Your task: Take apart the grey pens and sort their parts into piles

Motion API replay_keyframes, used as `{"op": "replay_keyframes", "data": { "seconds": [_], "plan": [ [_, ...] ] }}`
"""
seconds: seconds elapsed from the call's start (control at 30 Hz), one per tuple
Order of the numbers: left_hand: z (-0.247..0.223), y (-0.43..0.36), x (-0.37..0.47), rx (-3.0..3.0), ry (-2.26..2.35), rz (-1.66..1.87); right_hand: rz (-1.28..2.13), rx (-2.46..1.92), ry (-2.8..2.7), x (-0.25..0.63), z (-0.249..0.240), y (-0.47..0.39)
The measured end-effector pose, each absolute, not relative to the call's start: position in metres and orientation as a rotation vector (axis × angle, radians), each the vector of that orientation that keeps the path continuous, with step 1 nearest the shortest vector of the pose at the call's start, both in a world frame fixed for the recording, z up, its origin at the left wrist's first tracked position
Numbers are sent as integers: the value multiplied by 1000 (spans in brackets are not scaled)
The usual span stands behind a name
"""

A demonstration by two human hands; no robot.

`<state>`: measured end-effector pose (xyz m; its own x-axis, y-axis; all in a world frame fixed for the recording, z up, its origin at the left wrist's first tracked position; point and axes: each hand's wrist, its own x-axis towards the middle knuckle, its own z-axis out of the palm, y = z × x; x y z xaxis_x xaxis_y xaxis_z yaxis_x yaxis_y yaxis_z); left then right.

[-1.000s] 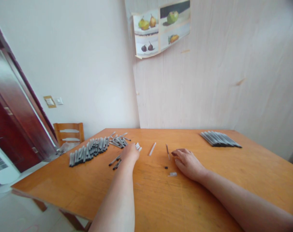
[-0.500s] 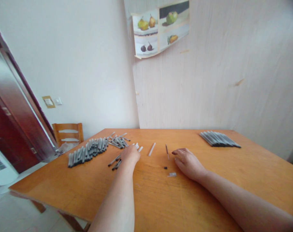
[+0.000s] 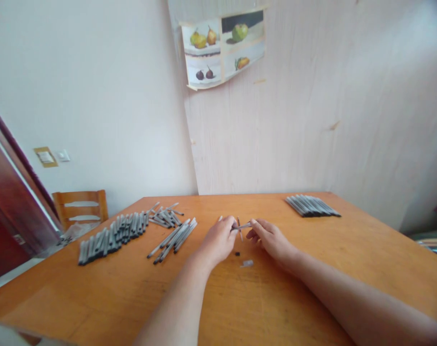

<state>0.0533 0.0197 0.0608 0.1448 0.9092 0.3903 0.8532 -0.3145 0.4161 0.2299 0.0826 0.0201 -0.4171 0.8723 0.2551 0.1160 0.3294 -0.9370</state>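
My left hand (image 3: 221, 240) grips one end of a pen (image 3: 243, 226) above the middle of the table. At the pen's other end, the fingers of my right hand (image 3: 271, 238) are closed on it, so it lies level between both hands. Just below, a dark pen refill (image 3: 240, 233) rests on the wood, partly behind the held pen. A small black plug (image 3: 237, 253) and a clear pen cap (image 3: 247, 263) lie nearer to me. Beside my left wrist is a loose bunch of pens (image 3: 173, 240) with grey barrels and black ends.
A long row of pens (image 3: 112, 235) spans the table's left side, with a jumbled pile (image 3: 166, 216) behind it. Another neat row of pens (image 3: 312, 205) lies at the far right. A wooden chair (image 3: 79, 207) stands beyond the left edge of the table (image 3: 276, 307).
My left hand has come away from the bunch of pens and moved right with a pen. My right hand now holds that pen's other end. The view has turned slightly right.
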Motion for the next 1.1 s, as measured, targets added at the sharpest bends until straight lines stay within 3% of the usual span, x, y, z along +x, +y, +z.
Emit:
{"op": "replay_keyframes", "data": {
  "seconds": [0.13,0.57,1.1],
  "plan": [
    [63,19,60,2332,1707,879,1254,-857,-1766,228,20,81],
    [67,20,60,2330,1640,846,1062,-814,-1816,229,20,87],
    [80,15,51,1965,1489,698,1074,-734,-1941,230,23,83]
  ]
}}
